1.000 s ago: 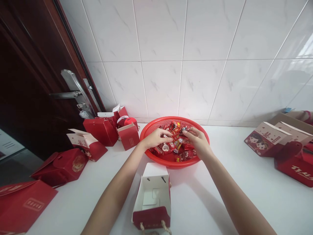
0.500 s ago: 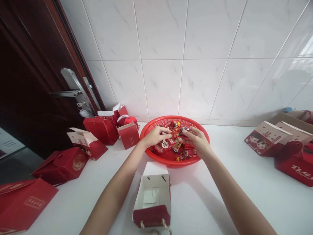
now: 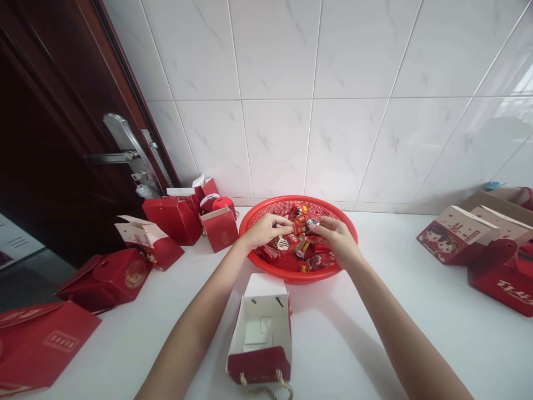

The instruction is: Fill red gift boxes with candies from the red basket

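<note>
A red oval plastic basket (image 3: 298, 278) holds many wrapped candies (image 3: 302, 244), mostly red with some yellow and silver. My left hand (image 3: 268, 230) reaches over its left side, thumb and fingers pinched at the edge of a red wrapped candy (image 3: 298, 226). From the right, my right hand (image 3: 336, 238) grips a shiny red and silver wrapped candy (image 3: 313, 221) between thumb and fingertips. Between my forearms stands an open gift box (image 3: 259, 364), white inside and dark red outside, with a twisted rope handle at its front; nothing lies in it.
Several red gift boxes (image 3: 170, 222) line the left side of the white table (image 3: 333, 344). More boxes stand at the right, including a pink and red one (image 3: 456, 236) and a red handled one (image 3: 503, 283). A tiled wall (image 3: 275, 144) rises behind; a dark door (image 3: 54, 111) is at left.
My hands stay over the basket with only slight finger movement. The silver and red candy at my right fingertips has turned or shifted a little to the left.
</note>
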Action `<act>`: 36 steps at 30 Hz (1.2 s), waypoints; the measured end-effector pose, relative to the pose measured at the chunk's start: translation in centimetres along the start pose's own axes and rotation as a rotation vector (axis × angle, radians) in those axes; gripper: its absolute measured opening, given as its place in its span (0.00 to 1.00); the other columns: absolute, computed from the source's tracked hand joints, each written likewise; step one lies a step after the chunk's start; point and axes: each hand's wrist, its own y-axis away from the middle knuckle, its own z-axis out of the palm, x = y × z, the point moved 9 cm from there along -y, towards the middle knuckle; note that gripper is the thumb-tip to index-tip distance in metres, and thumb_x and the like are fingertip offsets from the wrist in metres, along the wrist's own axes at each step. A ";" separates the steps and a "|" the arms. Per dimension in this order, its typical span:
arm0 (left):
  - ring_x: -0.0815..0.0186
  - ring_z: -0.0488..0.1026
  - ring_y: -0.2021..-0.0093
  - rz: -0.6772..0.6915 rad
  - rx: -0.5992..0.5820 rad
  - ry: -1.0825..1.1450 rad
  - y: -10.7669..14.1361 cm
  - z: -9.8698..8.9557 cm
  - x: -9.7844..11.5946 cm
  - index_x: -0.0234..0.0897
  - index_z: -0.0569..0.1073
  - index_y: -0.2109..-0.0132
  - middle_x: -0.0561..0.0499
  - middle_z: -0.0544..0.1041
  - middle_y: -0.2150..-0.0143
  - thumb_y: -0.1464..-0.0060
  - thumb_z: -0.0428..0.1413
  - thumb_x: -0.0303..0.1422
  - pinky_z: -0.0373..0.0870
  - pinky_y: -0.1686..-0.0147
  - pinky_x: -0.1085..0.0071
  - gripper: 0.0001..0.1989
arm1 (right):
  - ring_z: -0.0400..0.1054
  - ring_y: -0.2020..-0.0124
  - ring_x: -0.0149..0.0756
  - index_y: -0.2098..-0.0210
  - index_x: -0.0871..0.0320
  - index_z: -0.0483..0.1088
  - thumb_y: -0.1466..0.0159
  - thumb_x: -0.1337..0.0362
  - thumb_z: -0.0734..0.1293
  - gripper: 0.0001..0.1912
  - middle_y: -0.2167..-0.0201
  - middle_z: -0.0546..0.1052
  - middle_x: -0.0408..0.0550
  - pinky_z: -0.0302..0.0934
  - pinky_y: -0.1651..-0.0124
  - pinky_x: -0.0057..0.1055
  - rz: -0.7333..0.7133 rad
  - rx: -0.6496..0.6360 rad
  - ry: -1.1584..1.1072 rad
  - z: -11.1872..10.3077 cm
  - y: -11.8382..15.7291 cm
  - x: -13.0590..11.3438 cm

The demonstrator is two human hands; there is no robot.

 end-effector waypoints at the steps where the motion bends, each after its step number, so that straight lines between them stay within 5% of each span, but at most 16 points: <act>1: 0.59 0.76 0.61 -0.005 0.008 0.006 0.0 -0.1 -0.1 0.34 0.83 0.62 0.45 0.83 0.62 0.52 0.65 0.47 0.71 0.60 0.67 0.20 | 0.76 0.60 0.42 0.67 0.57 0.80 0.51 0.56 0.79 0.15 0.66 0.81 0.48 0.74 0.55 0.39 0.000 0.003 0.001 0.0 0.0 0.0; 12: 0.59 0.75 0.60 -0.093 0.126 0.073 -0.3 -0.9 -1.9 0.36 0.82 0.64 0.47 0.81 0.64 0.52 0.63 0.51 0.70 0.61 0.68 0.21 | 0.77 0.61 0.45 0.69 0.56 0.80 0.50 0.58 0.77 0.11 0.65 0.83 0.49 0.73 0.58 0.38 0.033 -0.018 -0.023 0.2 0.1 0.1; 22: 0.68 0.66 0.72 -0.103 0.157 0.136 -0.3 -1.1 -1.8 0.37 0.75 0.72 0.55 0.72 0.74 0.53 0.62 0.51 0.64 0.69 0.71 0.20 | 0.77 0.61 0.42 0.60 0.56 0.80 0.48 0.59 0.78 0.16 0.63 0.83 0.49 0.72 0.56 0.38 0.178 -0.248 0.020 1.9 0.6 1.3; 29: 0.64 0.72 0.65 -0.138 0.208 0.262 -0.3 -1.1 -2.0 0.35 0.77 0.62 0.53 0.75 0.70 0.50 0.62 0.50 0.69 0.61 0.69 0.20 | 0.77 0.61 0.41 0.60 0.57 0.80 0.47 0.59 0.77 0.16 0.62 0.83 0.49 0.72 0.58 0.35 0.194 -0.290 0.044 2.1 0.9 1.2; 36: 0.61 0.75 0.60 -0.040 0.322 0.183 0.0 -1.0 -0.2 0.38 0.75 0.64 0.51 0.76 0.69 0.42 0.56 0.45 0.70 0.54 0.66 0.14 | 0.77 0.64 0.38 0.62 0.57 0.80 0.47 0.60 0.77 0.14 0.64 0.83 0.48 0.72 0.60 0.33 0.175 -0.336 0.048 2.6 1.1 0.9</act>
